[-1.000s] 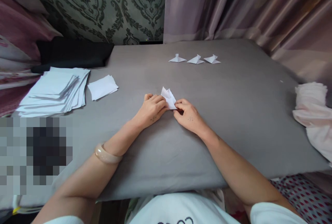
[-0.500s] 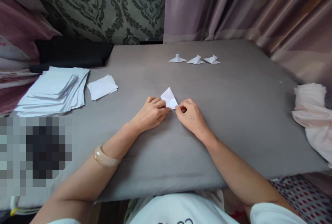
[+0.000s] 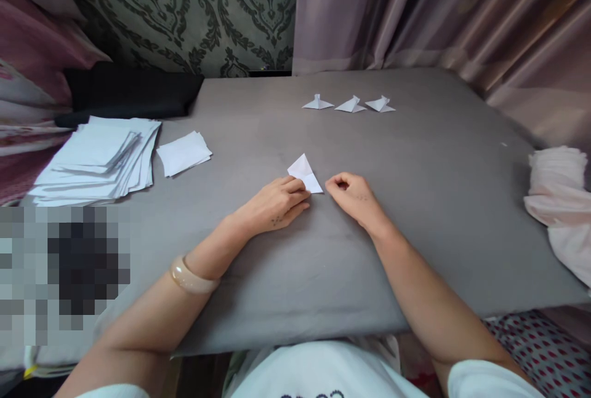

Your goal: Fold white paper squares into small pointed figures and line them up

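A small white folded paper (image 3: 313, 183) with a pointed top lies on the grey cloth in front of me. My left hand (image 3: 282, 202) presses on its lower left part, fingers together and curled, covering that corner. Just right of the paper's lower right corner is my right hand (image 3: 353, 196), with thumb and forefinger pinched together. A narrow strip of cloth shows between that pinch and the paper, and nothing is visible in the fingers. Farther back stand three folded paper figures (image 3: 351, 104) in a row.
At the left lies a big stack of white paper (image 3: 99, 161), with a smaller pile of sheets (image 3: 184, 153) beside it. Black fabric (image 3: 133, 93) is behind the stack. A pale crumpled cloth (image 3: 558, 201) sits at the table's right edge. Curtains hang behind.
My right hand has moved off the paper's right corner, a little to the right. My left hand stays on the paper, its fingers shifted slightly.
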A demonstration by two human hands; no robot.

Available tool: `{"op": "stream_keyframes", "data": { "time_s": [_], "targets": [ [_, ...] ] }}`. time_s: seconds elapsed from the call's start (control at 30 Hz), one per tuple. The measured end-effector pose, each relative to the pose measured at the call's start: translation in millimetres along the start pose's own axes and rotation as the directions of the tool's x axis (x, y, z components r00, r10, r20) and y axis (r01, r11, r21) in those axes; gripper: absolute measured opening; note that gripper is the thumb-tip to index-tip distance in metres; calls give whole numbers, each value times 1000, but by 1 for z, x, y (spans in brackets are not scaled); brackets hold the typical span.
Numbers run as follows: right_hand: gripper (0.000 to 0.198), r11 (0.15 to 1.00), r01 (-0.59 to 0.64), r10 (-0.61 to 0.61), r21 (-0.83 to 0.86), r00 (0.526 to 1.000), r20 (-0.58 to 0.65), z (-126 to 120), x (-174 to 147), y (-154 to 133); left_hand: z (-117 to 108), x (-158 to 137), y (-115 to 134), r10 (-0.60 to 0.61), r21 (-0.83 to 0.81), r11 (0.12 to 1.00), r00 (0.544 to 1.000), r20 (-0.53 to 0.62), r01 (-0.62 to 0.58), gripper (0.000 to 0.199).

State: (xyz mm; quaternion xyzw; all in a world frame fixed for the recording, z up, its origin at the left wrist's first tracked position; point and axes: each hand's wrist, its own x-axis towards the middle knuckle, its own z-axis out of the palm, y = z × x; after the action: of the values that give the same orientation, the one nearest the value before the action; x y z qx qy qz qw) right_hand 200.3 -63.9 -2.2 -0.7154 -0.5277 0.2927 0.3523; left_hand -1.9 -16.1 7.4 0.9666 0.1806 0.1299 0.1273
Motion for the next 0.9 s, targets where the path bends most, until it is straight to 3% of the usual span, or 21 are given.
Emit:
{"op": "stream_keyframes", "data": {
  "time_s": [0.13,0.23,0.47,0.67,0.8,0.9],
  "targets": [
    [16,973,-127,131,195,991,-7,-1,5,1,-3,3,1,6,10,1000,1000,17,-6,40],
    [17,969,-133,142,209,989,-28,1,6,2,-3,4,1,7,18,1000,1000,24,-8,41],
    [17,997,-28,31,70,999,-34,4,5,6,4,6,0,-10,47,999,1000,-12,11,41],
    [18,985,129,-132,-116,991,-25,7,-3,-2,11,1,-3,-24,14,1000,992,-122,26,33],
    [11,974,202,-201,-106,979,20,10,-7,-5,10,1,-5,-78,31,996,975,-207,86,25],
    [16,984,167,-167,-67,986,-1,12,-8,-6,9,0,-8,-148,25,986,944,-295,163,19]
  ]
}}
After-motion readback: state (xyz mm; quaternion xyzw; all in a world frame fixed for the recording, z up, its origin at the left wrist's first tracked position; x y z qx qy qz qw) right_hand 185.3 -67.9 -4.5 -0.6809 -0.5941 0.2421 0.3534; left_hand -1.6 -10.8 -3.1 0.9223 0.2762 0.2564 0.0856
